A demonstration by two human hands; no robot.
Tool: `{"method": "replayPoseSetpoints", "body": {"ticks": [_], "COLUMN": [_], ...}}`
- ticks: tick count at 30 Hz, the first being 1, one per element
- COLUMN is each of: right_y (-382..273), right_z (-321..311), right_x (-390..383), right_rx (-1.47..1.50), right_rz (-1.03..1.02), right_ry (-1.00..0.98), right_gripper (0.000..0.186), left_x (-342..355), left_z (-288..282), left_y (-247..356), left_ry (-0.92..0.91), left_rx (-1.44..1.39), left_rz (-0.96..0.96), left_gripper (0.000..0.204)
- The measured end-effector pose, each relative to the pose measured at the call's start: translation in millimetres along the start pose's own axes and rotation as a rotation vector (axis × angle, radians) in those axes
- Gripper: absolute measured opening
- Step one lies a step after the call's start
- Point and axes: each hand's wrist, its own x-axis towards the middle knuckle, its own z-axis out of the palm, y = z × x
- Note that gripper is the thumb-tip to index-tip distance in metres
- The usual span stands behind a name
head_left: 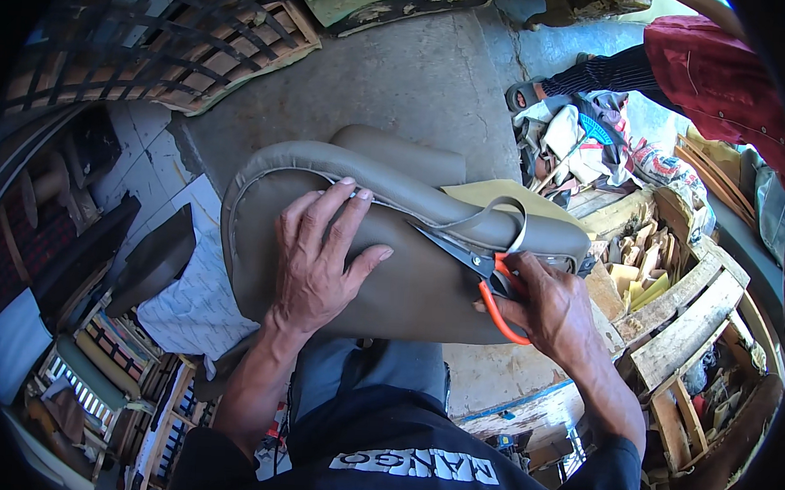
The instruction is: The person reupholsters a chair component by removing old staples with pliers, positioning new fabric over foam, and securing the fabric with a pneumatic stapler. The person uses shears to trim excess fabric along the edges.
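My right hand has its grip closed round the orange handles of the scissors; the dark blades point left across the padded piece, just below its rolled border. Whether they are cutting anything, I cannot tell. My left hand grasps nothing: its fingers are spread, two fingertips resting at the inner side of the border, the palm over the cover.

The padded piece lies before the wearer, between both forearms, its lower edge above the lap. I find its grey-brown cover in place over the visible face, and the border running round the left end and along the far edge. A narrow strip rises in a loose loop above the scissors and comes down beside the right hand.

My assessment: the covering is well advanced and the border largely formed; the loose strip and the seam towards the right end appear unfinished. The underside is hidden, so I pass no finding on it.

Further out, a yellowish sheet shows beyond the border. Wood offcuts lie to the right, and a webbed frame stands at upper left.
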Motion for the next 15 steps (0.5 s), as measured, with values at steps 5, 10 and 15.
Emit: {"method": "replayPoseSetpoints", "body": {"ticks": [5,10,15], "right_y": [-1.6,-12.7,-14.0], "right_z": [6.2,5.7,6.4], "right_x": [0.1,7.3,6.3], "right_rx": [0.023,0.015,0.010], "right_rz": [0.010,0.023,0.040], "right_ry": [0.017,0.025,0.015], "right_gripper": [0.050,0.049,0.048], "left_x": [-0.2,-0.9,-0.6], "left_z": [-1.6,1.1,2.5], "left_y": [-3.3,-7.4,-7.3], "left_ry": [0.000,0.011,0.009], "left_rx": [0.001,-0.046,-0.046], "left_rz": [0.012,0.011,0.023], "left_gripper": [0.071,0.073,0.074]}}
